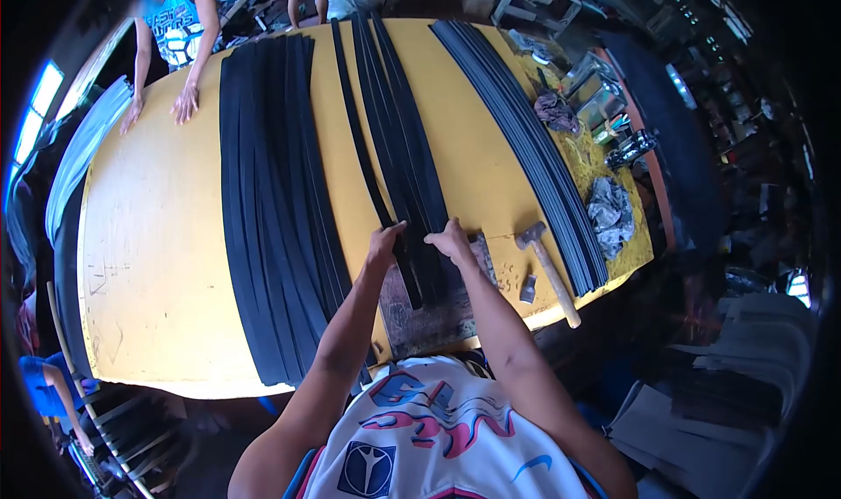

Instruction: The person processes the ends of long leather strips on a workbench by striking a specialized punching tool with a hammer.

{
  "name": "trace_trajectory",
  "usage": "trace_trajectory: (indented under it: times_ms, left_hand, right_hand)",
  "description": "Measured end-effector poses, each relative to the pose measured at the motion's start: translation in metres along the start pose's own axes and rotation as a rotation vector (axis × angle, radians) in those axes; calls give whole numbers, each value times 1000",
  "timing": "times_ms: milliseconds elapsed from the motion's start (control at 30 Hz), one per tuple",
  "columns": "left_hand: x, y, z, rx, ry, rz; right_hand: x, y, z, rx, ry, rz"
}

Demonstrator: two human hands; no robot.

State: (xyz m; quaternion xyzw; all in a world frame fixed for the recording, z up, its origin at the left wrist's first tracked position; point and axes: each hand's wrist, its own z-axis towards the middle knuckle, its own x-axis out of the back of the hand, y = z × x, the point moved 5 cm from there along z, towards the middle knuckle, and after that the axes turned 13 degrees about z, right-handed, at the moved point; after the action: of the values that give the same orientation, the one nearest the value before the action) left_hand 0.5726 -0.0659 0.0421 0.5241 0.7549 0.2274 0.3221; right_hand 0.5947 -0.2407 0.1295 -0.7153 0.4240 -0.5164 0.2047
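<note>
Long black strips (390, 122) run lengthwise in front of me across a yellow tabletop, their near ends over a dark, worn plate (451, 319). My left hand (383, 245) is closed at the left edge of a narrow black strip (357, 140), thumb across it. On the right edge of the wider strips, my right hand (450, 240) is also closed, its thumb pointing inward; its other fingers are partly hidden. A hammer (550, 276) with a wooden handle lies right of the plate, beside a small dark metal block (528, 289).
A broad pile of black strips (267, 192) lies to the left, and a stacked row of strips (526, 148) to the right. Crumpled cloth (611, 214) sits at the right edge. Across the yellow table (158, 262), another person's hands (186, 103) rest on its far left.
</note>
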Motion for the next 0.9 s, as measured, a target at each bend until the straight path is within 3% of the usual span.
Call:
trace_trajectory:
  times_ms: [67, 267, 300, 400, 467, 500, 533, 600, 733, 800, 833, 900]
  left_hand:
    - [-6, 6, -5, 9, -56, -61]
    - [-28, 7, -3, 136, -377, -265]
    - [-34, 12, -6, 135, -388, -262]
    - [-40, 19, -13, 98, -382, -281]
    - [-31, 13, -2, 53, -317, -102]
    - [-30, 13, 0, 3, -358, -88]
    - [-32, 16, -1, -6, -356, -90]
    - [-43, 19, -11, 44, -340, -215]
    - [-64, 18, 2, -25, -283, -288]
    - [-67, 19, 21, -72, -232, -152]
    - [-68, 15, 29, -87, -173, -28]
    - [-75, 16, 22, -82, -298, -148]
  right_hand:
    - [0, 11, 13, 45, 97, 6]
    - [-10, 5, 14, -123, -268, 420]
    - [-4, -1, 10, -46, -102, 80]
    - [1, -19, -6, -75, -161, 172]
    - [6, -18, -4, -107, -177, 125]
    - [10, -25, -7, 30, -138, 116]
    - [14, -33, -9, 39, -140, 114]
    - [8, -46, -19, -185, -418, 297]
    - [6, -47, -20, -89, -198, 273]
    - [-4, -11, 11, -33, -185, 258]
    - [19, -54, -26, -58, -186, 235]
    - [18, -45, -16, -34, -262, 367]
